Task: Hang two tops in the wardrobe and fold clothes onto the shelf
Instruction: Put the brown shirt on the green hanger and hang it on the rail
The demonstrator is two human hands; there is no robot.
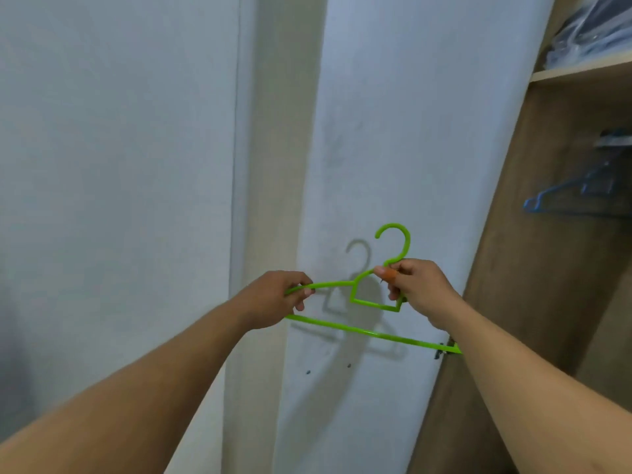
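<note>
A bright green plastic hanger (369,331) is held up in front of the open white wardrobe door (393,165), hook pointing up. My left hand (273,299) grips the hanger's left shoulder end. My right hand (417,289) pinches it near the neck, just below the hook. No garment hangs on it. Inside the wardrobe at the right, blue hangers (574,189) hang from a rail, blurred. No tops or clothes to fold are in view in front of me.
A wooden wardrobe side panel (533,234) runs along the right. A shelf (581,71) at the top right holds items in clear plastic wrap (595,32). A white wall (119,165) fills the left. A door hinge (444,350) sits behind the hanger's right tip.
</note>
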